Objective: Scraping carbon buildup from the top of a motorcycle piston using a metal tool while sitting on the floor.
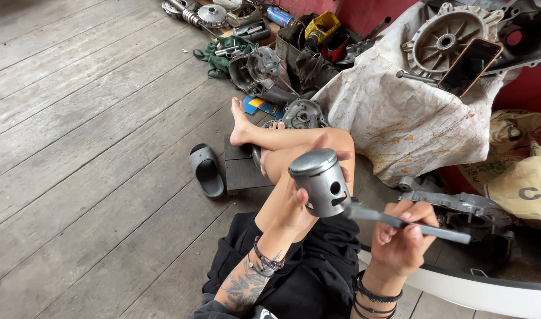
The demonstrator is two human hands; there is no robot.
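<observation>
My left hand grips a grey metal engine piston from below, holding it up over my crossed legs with its crown tilted toward the upper left. My right hand is closed on the handle of a grey brush whose bristled tip touches the piston's skirt beside the pin hole. Both wrists wear dark bracelets.
I sit on a grey plank floor. A dark sandal lies by my foot. Engine cases, a green rag and tools lie ahead. A phone rests on a stained white sack. A white basin rim curves at lower right.
</observation>
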